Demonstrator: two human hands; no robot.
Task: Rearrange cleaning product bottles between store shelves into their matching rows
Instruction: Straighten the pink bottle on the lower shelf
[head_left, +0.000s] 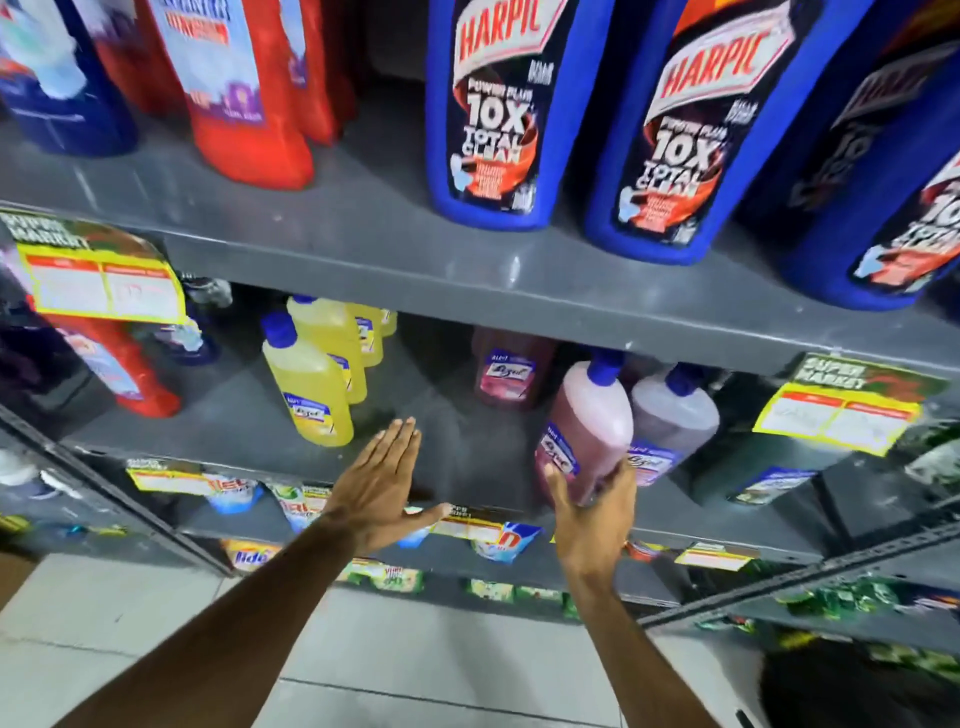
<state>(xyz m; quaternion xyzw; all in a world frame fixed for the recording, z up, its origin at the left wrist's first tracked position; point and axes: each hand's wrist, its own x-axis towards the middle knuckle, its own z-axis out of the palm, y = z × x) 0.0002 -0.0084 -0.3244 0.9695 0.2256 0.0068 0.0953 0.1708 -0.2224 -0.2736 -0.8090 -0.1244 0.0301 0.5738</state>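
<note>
2 hands reach into the middle shelf (426, 415) of the grey rack. The right hand (589, 512) is wrapped round the base of a pink bottle (589, 421) with a blue cap, tilted at the shelf's front edge, touching a paler lilac bottle (675, 421) just to its right. The left hand (382, 480) is flat, fingers straight and together, holding nothing, hovering over the bare stretch of shelf between the yellow bottles (311, 384) and the pink one. Another pink bottle (511, 371) stands further back. Above, blue Harpic bottles (493, 114) stand beside red bottles (249, 88).
</note>
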